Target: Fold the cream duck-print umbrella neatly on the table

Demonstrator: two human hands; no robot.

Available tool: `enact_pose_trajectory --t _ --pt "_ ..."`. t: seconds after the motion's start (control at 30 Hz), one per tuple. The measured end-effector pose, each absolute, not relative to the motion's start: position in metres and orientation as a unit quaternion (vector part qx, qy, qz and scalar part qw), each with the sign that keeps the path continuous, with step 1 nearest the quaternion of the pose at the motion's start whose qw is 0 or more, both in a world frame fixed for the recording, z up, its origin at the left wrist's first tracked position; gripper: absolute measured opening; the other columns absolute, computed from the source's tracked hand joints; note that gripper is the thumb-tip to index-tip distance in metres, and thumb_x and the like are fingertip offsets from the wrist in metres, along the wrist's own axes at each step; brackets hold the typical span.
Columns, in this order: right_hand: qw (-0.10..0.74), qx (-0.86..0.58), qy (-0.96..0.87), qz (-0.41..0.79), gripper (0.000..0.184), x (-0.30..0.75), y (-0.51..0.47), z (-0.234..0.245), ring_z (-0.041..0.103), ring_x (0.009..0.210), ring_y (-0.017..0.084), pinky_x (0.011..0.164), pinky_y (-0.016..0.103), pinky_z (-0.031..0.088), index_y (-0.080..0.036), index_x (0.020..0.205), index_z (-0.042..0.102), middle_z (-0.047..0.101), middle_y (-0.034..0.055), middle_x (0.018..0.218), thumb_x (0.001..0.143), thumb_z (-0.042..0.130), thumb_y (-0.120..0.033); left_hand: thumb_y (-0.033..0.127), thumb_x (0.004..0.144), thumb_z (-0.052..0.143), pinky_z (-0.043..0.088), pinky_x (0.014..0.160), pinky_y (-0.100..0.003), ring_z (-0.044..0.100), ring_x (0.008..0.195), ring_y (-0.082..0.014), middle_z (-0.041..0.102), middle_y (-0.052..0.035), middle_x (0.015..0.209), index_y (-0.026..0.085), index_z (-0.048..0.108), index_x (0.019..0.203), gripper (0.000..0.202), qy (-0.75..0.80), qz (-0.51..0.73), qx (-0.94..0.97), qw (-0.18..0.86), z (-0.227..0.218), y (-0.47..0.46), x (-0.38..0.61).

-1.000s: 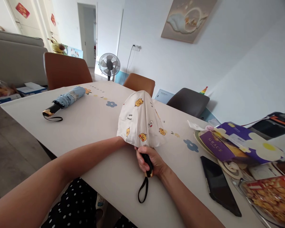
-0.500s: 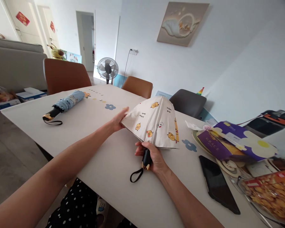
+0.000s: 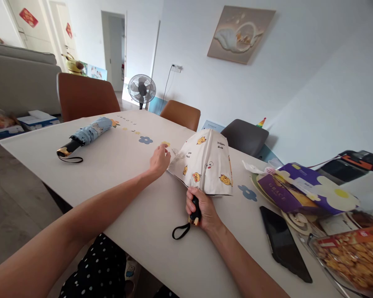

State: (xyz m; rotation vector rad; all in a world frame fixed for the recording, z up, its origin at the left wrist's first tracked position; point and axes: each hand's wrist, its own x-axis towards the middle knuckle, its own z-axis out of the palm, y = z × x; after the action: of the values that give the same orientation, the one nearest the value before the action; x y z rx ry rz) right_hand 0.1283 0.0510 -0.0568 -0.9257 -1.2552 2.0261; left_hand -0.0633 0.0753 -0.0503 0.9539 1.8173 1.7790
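Right grip (image 3: 206, 209) clasps the handle (image 3: 196, 211), umbrella canopy (image 3: 203, 163) just beyond.

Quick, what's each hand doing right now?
Right hand: closed around the black-and-gold handle of the white, duck-printed fabric umbrella.
Left hand: partly curled beside the umbrella; can't tell if it's gripping anything.

A square beige picture (image 3: 241, 34) hangs on the smooth white wall (image 3: 186, 37); the grey floor (image 3: 12, 203) is perhaps of wooden planks.
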Motion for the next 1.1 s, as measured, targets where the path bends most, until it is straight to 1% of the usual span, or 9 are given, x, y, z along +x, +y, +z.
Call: enact_pose_trajectory --t 0.1,0.23,0.33,0.53,0.63,0.73,0.8,0.93,1.1 --pt "0.298 -0.358 -0.465 0.753 0.028 0.126 0.049 -0.056 0.029 0.031 0.005 0.032 0.019 0.033 -0.017 0.054 0.045 0.038 -0.0067 0.039 0.07 0.062 -0.032 0.02 0.079 0.051 0.036 0.085 -0.027 0.049 0.095 -0.0174 0.056 -0.0031 0.098 0.025 0.055 0.092 0.015 0.588 0.671 0.428 0.141 -0.038 0.065 -0.047" --pt "0.293 -0.386 -0.468 0.739 0.024 0.123 0.048 -0.056 0.031 0.029 0.006 0.03 0.019 0.034 -0.018 0.054 0.045 0.038 -0.0065 0.037 0.07 0.059 -0.03 0.042 0.076 0.058 0.042 0.076 -0.028 0.052 0.089 -0.0183 0.056 -0.006 0.102 0.021 0.056 0.104 0.035 0.519 0.635 0.506 0.266 -0.031 0.052 -0.013" --pt "0.258 -0.405 -0.498 0.722 0.025 0.122 0.047 -0.054 0.033 0.027 0.008 0.029 0.02 0.034 -0.018 0.052 0.045 0.038 -0.0052 0.032 0.071 0.055 -0.029 0.051 0.072 0.061 0.044 0.073 -0.029 0.054 0.09 -0.0209 0.056 -0.0084 0.103 0.018 0.057 0.099 0.043 0.515 0.617 0.489 0.339 -0.027 0.047 -0.002" --pt "0.172 -0.388 -0.547 0.722 0.022 0.123 0.05 -0.054 0.038 0.026 0.009 0.029 0.021 0.035 -0.015 0.06 0.053 0.046 -0.0032 0.036 0.071 0.058 -0.033 0.046 0.074 0.062 0.047 0.078 -0.031 0.06 0.09 -0.0215 0.066 -0.0083 0.094 0.016 0.059 0.1 0.039 0.386 0.648 0.392 0.526 -0.022 0.051 -0.016" --pt "0.161 -0.358 -0.552 0.736 0.023 0.123 0.052 -0.053 0.039 0.028 0.008 0.03 0.022 0.036 -0.014 0.085 0.059 0.061 -0.0006 0.053 0.071 0.06 -0.033 0.04 0.07 0.068 0.049 0.078 -0.034 0.062 0.085 -0.0221 0.067 -0.0105 0.091 0.014 0.059 0.101 0.042 0.34 0.668 0.328 0.576 -0.024 0.057 -0.023" --pt "0.161 -0.336 -0.537 0.757 0.028 0.123 0.051 -0.05 0.037 0.029 0.005 0.029 0.02 0.035 -0.015 0.092 0.058 0.068 0.0031 0.073 0.072 0.062 -0.035 0.036 0.07 0.069 0.05 0.074 -0.035 0.062 0.076 -0.0209 0.067 -0.011 0.085 0.012 0.06 0.097 0.037 0.318 0.68 0.308 0.585 -0.028 0.06 -0.027" --pt "0.157 -0.329 -0.513 0.777 0.026 0.123 0.049 -0.048 0.035 0.029 0.004 0.029 0.019 0.034 -0.016 0.088 0.058 0.067 0.0015 0.072 0.073 0.062 -0.036 0.035 0.07 0.068 0.051 0.072 -0.036 0.062 0.07 -0.0197 0.067 -0.0102 0.081 0.012 0.06 0.094 0.034 0.324 0.675 0.305 0.588 -0.03 0.061 -0.027" --pt "0.12 -0.34 -0.529 0.768 0.025 0.122 0.045 -0.047 0.034 0.026 0.006 0.029 0.019 0.034 -0.016 0.06 0.05 0.045 -0.0051 0.035 0.075 0.057 -0.035 0.039 0.068 0.069 0.051 0.078 -0.036 0.064 0.079 -0.0222 0.068 -0.0109 0.088 0.013 0.06 0.101 0.043 0.328 0.683 0.288 0.586 -0.026 0.065 -0.031" --pt "0.147 -0.357 -0.555 0.737 0.027 0.121 0.04 -0.048 0.037 0.026 0.008 0.031 0.021 0.038 -0.017 0.052 0.046 0.042 -0.0043 0.031 0.072 0.055 -0.032 0.041 0.064 0.071 0.051 0.081 -0.035 0.063 0.088 -0.0256 0.068 -0.0133 0.094 0.012 0.062 0.097 0.045 0.364 0.702 0.253 0.557 -0.007 0.084 -0.042"
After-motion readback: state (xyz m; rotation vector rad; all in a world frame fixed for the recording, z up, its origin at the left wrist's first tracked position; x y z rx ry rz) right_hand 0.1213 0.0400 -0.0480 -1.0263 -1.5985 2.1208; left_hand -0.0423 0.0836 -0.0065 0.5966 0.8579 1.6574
